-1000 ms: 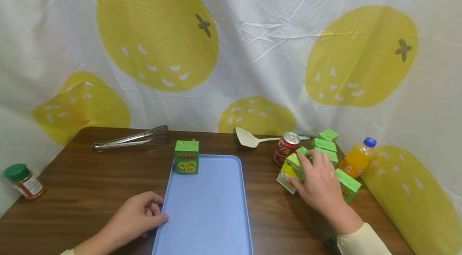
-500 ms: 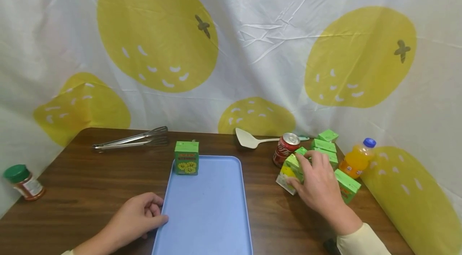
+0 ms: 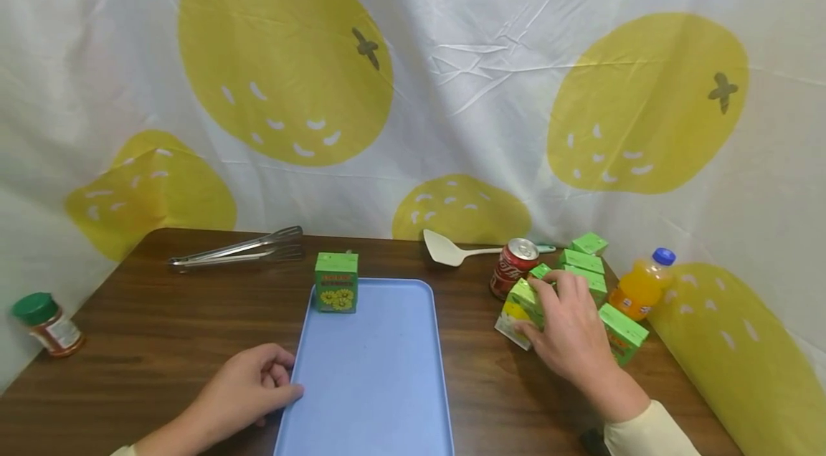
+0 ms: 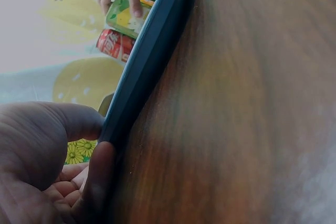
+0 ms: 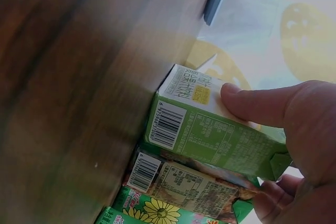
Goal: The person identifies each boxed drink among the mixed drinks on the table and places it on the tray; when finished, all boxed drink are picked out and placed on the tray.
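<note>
Right hand, the nearer one, grips juice carton from above, long axis vertical, carton standing right of the tray near the soda can, while left hand pinches the tray's left rim.

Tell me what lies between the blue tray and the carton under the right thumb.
Only bare brown tabletop lies between the blue tray and that carton, as the head view shows; the white spatula sits farther back.

two hands, one tray, one can
</note>
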The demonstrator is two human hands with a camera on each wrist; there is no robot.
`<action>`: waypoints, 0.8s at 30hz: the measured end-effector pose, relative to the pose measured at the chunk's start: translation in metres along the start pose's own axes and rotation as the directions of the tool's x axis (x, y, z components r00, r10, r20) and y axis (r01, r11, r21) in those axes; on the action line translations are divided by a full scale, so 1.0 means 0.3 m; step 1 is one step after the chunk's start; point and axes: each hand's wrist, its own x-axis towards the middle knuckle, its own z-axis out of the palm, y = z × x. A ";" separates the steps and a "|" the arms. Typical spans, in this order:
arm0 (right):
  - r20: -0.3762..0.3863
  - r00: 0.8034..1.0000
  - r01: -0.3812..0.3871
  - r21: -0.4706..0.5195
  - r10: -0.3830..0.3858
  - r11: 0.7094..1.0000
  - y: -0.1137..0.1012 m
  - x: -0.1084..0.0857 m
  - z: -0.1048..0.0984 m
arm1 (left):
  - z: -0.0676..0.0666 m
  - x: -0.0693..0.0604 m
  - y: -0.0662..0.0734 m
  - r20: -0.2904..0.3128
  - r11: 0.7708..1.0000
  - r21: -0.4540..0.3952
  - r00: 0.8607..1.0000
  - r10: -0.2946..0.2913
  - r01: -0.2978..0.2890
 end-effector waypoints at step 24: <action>0.106 0.994 0.012 0.024 -0.015 1.000 -0.020 -0.001 -0.006 | 0.000 0.002 -0.001 -0.004 1.000 0.005 1.000 -0.004 0.004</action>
